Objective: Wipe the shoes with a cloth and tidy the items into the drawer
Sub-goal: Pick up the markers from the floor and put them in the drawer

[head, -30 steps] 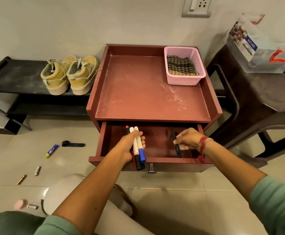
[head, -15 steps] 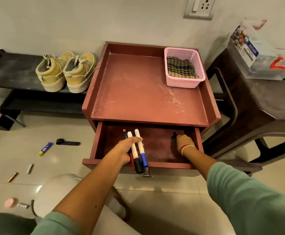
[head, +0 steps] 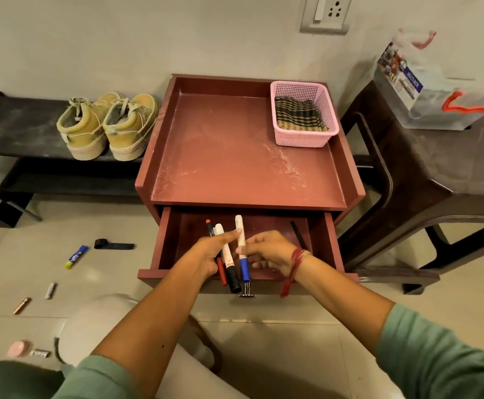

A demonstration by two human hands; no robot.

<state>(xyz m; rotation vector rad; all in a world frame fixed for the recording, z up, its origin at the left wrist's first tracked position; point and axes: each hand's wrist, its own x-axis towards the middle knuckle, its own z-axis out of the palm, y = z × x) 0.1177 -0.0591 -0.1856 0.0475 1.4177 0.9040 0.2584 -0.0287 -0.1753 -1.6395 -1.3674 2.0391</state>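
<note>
head view: looks down on a red cabinet whose drawer is pulled open toward the person.
left grip (head: 209,254): closed round a bundle of markers (head: 227,256), thumb laid across them, above the drawer's front half.
markers: a red one and a black-capped one, caps toward the person and jutting past the drawer front.
right grip (head: 266,249): narrow, fingertips pinching the blue-capped marker (head: 241,249) just beside the bundle; a red thread (head: 296,260) circles the wrist.
drawer (head: 169,240): open; a black pen (head: 297,234) lies inside near the right wall.
tabletop (head: 235,156): the cabinet's rimmed top, carrying a pink basket (head: 304,138) in its far right corner.
cloth (head: 297,113): checked, lying inside the basket.
shoes (head: 108,128): a tan pair, side by side on a black shelf (head: 19,131) left of the cabinet, heels toward the camera.
floor (head: 105,277): a glue stick (head: 76,256), a black strip (head: 114,244), a silver tube (head: 50,290), a copper tube (head: 22,305) and a pink round item (head: 19,349) lie scattered left of the drawer.
stool (head: 436,168): brown, right of the cabinet, bearing a clear plastic box (head: 436,90).
</note>
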